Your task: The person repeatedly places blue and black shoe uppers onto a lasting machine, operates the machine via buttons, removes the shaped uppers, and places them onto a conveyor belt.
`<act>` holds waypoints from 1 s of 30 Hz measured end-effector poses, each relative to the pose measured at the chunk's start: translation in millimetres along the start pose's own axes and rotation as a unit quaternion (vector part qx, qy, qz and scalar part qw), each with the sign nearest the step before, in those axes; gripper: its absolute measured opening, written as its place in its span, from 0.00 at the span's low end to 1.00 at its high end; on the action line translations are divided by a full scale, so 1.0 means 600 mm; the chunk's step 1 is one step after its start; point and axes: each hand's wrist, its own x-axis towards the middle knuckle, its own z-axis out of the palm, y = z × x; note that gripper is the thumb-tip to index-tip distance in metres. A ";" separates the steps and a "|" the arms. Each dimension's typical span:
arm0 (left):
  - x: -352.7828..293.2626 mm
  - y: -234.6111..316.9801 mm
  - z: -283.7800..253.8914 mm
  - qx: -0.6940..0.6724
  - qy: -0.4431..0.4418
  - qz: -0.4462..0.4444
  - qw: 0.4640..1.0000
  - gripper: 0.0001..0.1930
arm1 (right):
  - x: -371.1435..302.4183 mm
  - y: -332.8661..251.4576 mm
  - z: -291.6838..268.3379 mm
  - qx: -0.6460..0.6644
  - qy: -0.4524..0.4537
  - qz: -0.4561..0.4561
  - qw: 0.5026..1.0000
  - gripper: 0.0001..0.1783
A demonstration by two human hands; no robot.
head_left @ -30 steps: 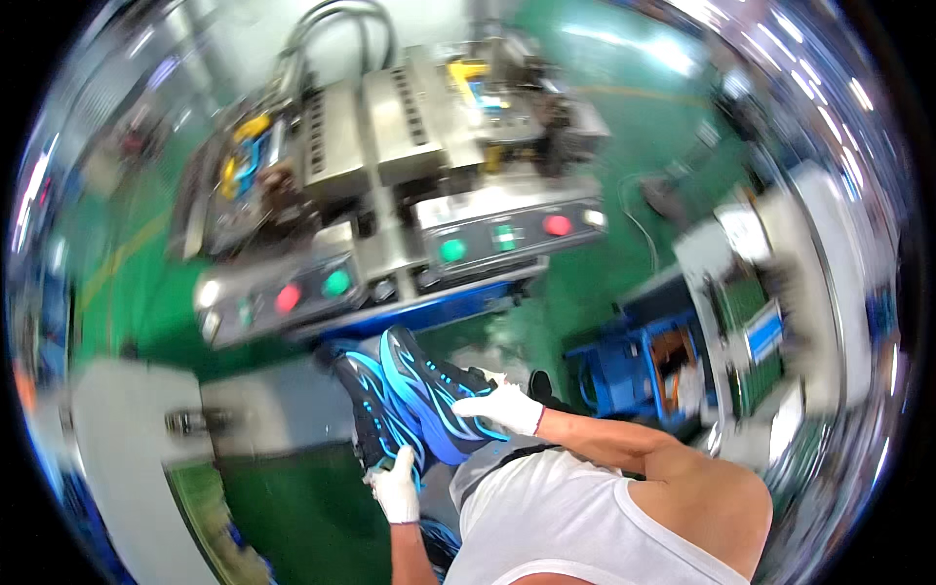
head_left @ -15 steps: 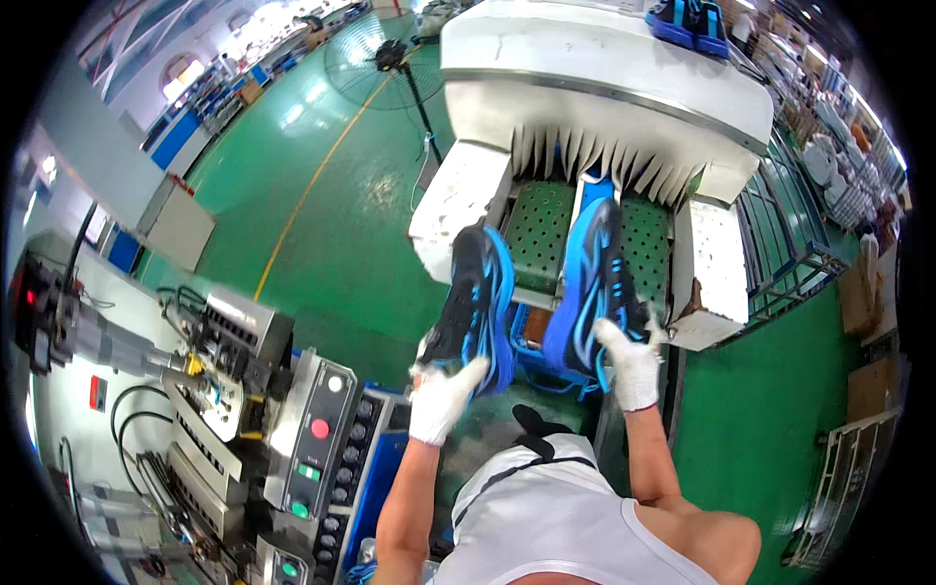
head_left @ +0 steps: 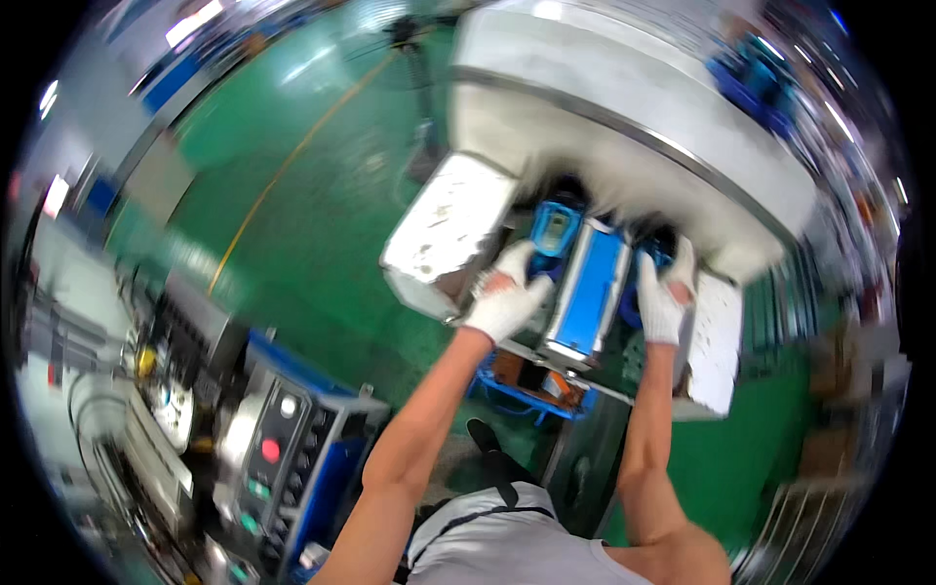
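Observation:
Two black-and-blue athletic shoes lie toe-first at the machine's mouth, on either side of a blue centre strip (head_left: pixel 591 288). The left shoe (head_left: pixel 556 229) has its opening facing up, and its toe reaches under the blurred fringe curtain. My left hand (head_left: pixel 509 294), in a white glove, is around its heel end, thumb and fingers on either side. The right shoe (head_left: pixel 659 244) is mostly covered by my gloved right hand (head_left: pixel 665 300), which straddles its rear with thumb and fingers. The toe of this shoe is also in the fringe's shadow.
The white machine housing (head_left: pixel 624 136) spans the far side, with another blue pair of shoes (head_left: pixel 756 83) on top. Foil-covered side blocks (head_left: pixel 453 229) flank the mouth. A blue crate (head_left: pixel 536 395) sits below. A control panel (head_left: pixel 273 448) stands at left, a fan (head_left: pixel 405 39) beyond.
Both hands have moved forward with the shoes. The shoes have gone from being held tilted before the machine to lying in its mouth, toes at the fringe. The view has shifted and blurred.

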 end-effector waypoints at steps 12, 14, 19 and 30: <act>-1.320 -0.005 -0.290 0.158 0.414 -0.659 0.608 0.18 | -0.830 -0.372 0.067 0.253 -0.800 -0.249 0.484 0.37; -1.567 0.066 -0.199 0.250 0.550 -0.670 0.430 0.13 | -0.927 -0.394 0.016 0.203 -0.826 -0.315 0.421 0.36; -1.815 0.179 -0.019 0.256 0.613 -0.724 0.186 0.12 | -1.154 -0.472 -0.039 0.144 -0.861 -0.334 0.356 0.39; -2.213 0.175 0.084 0.394 0.549 -0.737 0.012 0.25 | -1.452 -0.600 0.013 0.076 -0.509 -0.726 0.456 0.41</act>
